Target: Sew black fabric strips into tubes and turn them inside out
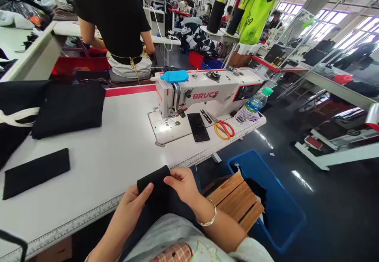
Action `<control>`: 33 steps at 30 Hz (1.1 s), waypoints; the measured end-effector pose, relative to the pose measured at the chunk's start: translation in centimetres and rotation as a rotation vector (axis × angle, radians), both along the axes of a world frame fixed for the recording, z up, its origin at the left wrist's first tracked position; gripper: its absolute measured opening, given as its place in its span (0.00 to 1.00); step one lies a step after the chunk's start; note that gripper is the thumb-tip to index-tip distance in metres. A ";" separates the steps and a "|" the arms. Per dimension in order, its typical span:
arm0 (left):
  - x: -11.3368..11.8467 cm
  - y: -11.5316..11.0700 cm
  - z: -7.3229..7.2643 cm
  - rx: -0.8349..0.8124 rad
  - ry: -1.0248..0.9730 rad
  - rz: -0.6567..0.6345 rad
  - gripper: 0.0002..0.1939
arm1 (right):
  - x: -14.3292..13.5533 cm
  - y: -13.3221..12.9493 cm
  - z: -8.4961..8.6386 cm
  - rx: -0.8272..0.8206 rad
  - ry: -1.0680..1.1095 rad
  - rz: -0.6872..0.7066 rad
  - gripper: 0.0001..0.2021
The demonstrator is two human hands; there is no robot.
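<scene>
Between my two hands, just over the front edge of the sewing table, is a folded piece of black fabric (pixel 154 177). My left hand (pixel 134 200) grips its left end, thumb on top. At the right end, my right hand (pixel 183 183) pinches the fabric between thumb and fingers; a bracelet circles that wrist. Beyond my hands stands a white sewing machine (pixel 204 92) with its metal needle plate (pixel 167 125). Another folded black strip (pixel 37 173) lies flat on the table to the left, near a larger stack of black fabric (pixel 69 108).
A phone (pixel 199 127), thread snips (pixel 206 116), scissors (pixel 223 129) and a water bottle (pixel 251 108) sit beside the machine. A blue bin (pixel 284 214) and a wooden slatted stool (pixel 237 198) stand at right. A ruler tape (pixel 89 214) lines the table edge. A person (pixel 114 21) sits ahead.
</scene>
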State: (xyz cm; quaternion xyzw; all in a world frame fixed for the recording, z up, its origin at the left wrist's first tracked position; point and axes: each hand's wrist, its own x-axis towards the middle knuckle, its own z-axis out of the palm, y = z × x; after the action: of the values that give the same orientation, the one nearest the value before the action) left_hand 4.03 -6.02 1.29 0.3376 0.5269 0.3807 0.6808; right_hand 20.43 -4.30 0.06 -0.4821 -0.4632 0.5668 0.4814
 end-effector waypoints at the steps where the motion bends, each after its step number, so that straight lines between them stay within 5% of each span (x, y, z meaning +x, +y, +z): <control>1: 0.0 0.0 0.0 -0.036 -0.036 0.002 0.25 | 0.0 -0.1 0.0 0.005 0.009 -0.004 0.29; 6: 0.5 0.3 0.5 -0.158 -0.191 0.172 0.27 | 0.3 -0.3 -0.7 0.072 0.003 0.072 0.21; 15: 1.1 0.3 1.4 -0.211 -0.300 0.344 0.26 | 1.1 -0.6 -1.6 0.497 -0.347 0.070 0.21; 25: 0.7 0.3 0.7 -0.190 -0.311 0.375 0.27 | 1.7 0.2 -2.5 0.813 -0.485 0.079 0.15; 33: 0.7 0.2 0.8 -0.171 -0.302 0.333 0.27 | 2.0 0.1 -2.6 0.757 -0.475 0.135 0.15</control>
State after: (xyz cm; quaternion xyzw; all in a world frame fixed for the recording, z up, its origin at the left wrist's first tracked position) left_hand 4.71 -5.77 2.13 0.1264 0.4979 0.4879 0.7058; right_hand 22.41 -4.21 -2.57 -0.3574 -0.7659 0.2612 0.4663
